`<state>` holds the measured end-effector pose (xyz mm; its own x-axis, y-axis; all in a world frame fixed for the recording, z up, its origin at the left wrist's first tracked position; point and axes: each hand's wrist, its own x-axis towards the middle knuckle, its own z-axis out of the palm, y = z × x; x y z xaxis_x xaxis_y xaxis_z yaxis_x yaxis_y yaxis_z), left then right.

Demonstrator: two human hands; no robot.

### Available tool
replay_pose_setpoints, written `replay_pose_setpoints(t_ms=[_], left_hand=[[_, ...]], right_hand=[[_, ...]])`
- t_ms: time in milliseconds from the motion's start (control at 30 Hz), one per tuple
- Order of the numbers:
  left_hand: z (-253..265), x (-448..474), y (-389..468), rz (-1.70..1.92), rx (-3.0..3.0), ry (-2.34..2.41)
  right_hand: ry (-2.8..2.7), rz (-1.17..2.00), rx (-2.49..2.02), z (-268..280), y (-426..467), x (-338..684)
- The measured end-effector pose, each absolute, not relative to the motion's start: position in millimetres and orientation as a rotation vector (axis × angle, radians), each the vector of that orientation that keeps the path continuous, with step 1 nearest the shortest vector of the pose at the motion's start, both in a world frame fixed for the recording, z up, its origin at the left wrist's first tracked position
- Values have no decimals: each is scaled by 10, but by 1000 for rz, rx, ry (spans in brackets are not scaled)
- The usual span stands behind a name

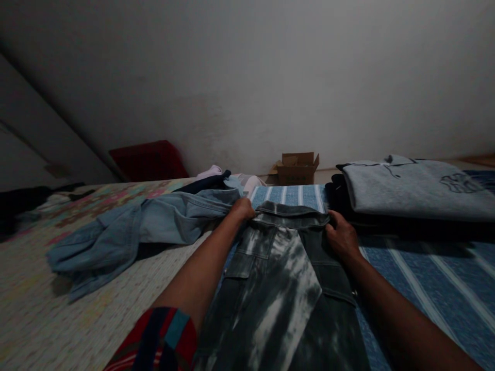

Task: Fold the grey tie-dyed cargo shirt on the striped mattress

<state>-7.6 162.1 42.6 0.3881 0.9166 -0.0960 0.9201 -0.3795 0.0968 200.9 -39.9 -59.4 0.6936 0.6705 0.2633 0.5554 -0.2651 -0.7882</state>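
Note:
Dark grey and white tie-dye trousers (270,288) lie stretched out in front of me, waistband away from me. At the left corner of the waistband, my left hand (243,208) is closed on the cloth. My right hand (342,234) pinches the waistband's right corner. Flap pockets show on both sides of the trousers, and their lower part runs out of view at the bottom. Just left of my left arm, light blue jeans (166,221) lie loosely heaped over darker clothing.
A folded grey hooded garment (406,188) tops a dark stack at right. Beneath are a blue striped cloth (410,278) and a patterned cover (96,314). An open cardboard box (296,172) and a red object (149,159) stand by the wall (247,77).

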Motion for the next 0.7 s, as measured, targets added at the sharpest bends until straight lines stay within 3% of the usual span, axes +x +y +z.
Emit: replay_pose_setpoints(t_ms=[700], left_hand=[[708,-106,1456,-415,2776,1584]], right_hand=[[-943,158,-1940,-579,-415,1998]])
